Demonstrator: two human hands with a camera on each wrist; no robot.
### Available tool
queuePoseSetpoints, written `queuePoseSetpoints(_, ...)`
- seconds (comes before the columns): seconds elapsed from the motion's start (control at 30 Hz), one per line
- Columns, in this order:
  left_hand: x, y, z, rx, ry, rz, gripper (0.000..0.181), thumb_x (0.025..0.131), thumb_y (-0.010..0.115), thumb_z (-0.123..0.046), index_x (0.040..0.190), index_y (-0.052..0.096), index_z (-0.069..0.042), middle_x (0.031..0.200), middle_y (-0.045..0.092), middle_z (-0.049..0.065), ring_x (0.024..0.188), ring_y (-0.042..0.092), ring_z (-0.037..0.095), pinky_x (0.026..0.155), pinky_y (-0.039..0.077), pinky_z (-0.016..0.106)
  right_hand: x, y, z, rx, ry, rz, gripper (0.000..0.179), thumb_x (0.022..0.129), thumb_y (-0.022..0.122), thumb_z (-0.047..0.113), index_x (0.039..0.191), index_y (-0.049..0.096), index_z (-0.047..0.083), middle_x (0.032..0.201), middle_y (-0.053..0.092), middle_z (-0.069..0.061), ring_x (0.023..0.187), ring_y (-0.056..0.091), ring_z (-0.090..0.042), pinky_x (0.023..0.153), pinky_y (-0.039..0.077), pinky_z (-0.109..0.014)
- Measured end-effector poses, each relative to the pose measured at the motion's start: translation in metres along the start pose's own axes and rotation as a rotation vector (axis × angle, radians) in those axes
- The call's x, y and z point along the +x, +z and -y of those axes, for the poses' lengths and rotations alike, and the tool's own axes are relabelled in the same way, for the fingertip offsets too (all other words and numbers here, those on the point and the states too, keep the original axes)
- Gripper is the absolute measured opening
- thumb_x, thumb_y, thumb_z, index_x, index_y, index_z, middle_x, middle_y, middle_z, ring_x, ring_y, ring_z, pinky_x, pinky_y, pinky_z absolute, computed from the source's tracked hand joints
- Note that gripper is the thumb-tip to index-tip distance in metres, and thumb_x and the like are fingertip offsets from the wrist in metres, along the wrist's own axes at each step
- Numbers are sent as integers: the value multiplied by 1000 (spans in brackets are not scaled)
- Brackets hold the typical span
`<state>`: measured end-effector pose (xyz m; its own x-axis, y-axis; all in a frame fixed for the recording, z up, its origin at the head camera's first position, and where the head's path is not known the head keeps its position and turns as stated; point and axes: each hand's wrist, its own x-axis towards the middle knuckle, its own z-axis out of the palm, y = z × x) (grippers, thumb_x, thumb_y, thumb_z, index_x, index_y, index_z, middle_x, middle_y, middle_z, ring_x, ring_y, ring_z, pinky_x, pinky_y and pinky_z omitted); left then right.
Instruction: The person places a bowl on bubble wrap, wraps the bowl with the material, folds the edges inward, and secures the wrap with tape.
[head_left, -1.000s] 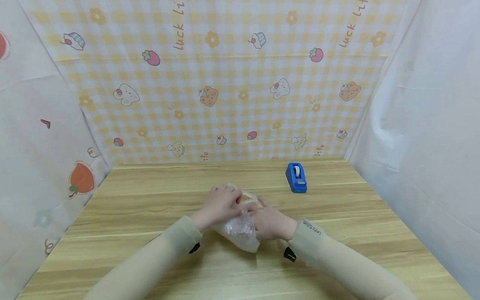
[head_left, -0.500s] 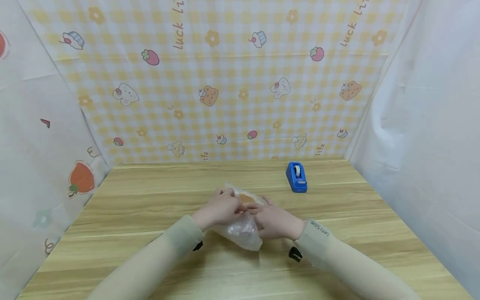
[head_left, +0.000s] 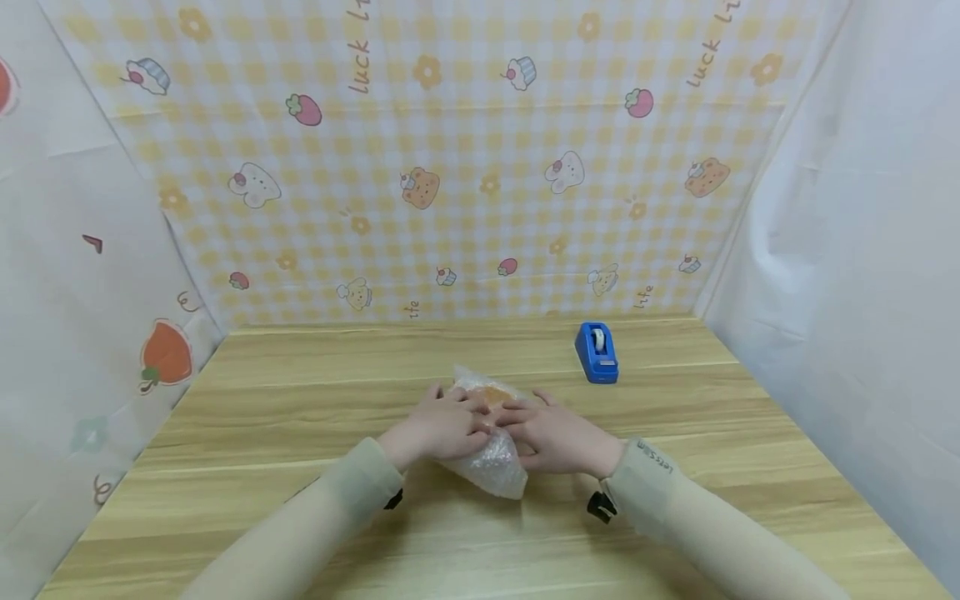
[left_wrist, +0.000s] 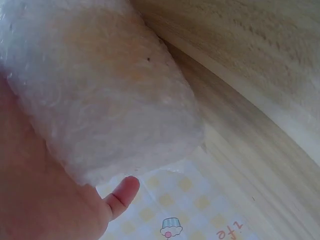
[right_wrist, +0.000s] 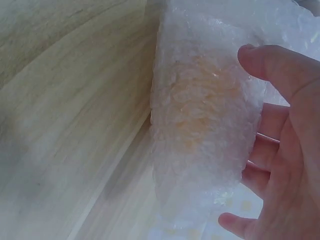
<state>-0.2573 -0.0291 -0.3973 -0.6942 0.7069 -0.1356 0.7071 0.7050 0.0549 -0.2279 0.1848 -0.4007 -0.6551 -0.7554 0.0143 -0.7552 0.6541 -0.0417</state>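
Observation:
A bundle of bubble wrap [head_left: 495, 467] lies at mid-table, with something orange showing faintly through its layers. My left hand [head_left: 442, 423] rests across its left part, fingers spread over the top. From the other side my right hand [head_left: 557, 433] lays its fingers over the wrap, and the fingertips of both hands come close together at the middle. In the right wrist view the thumb [right_wrist: 270, 65] lies against the side of the wrap while the other fingers reach behind it. What is inside stays hidden by the wrap.
A blue tape dispenser [head_left: 597, 354] with a roll of tape stands behind and to the right of the bundle. The wooden table [head_left: 300, 367] meets a yellow checked cloth [head_left: 480, 233] at the back, with white sheets at both sides.
My left fingers, bunched on the wrap's upper edge before, have loosened and spread flat over it. The right hand has shifted slightly rightward, still touching the wrap.

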Motion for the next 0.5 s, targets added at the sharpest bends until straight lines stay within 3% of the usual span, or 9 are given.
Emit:
queuePoseSetpoints(0.3,-6,1,-4,-43,-26,10,41,99,38,-44,127,65,-33,140,52,-7,136,35,29,108,15,64,-1,-5,-2,32,1,0,49,91,64,42,130,63,13,134,59,-4,135,41,-24,108,26,-59)
queuePoseSetpoints(0.5,-5,4,-5,-55,-47,15,42,99,35,-46,127,65,-35,139,53,-9,138,33,28,109,17,61,-1,-15,-4,120,40,-91,42,90,64,27,129,62,12,130,61,-3,130,46,-25,108,31,-52)
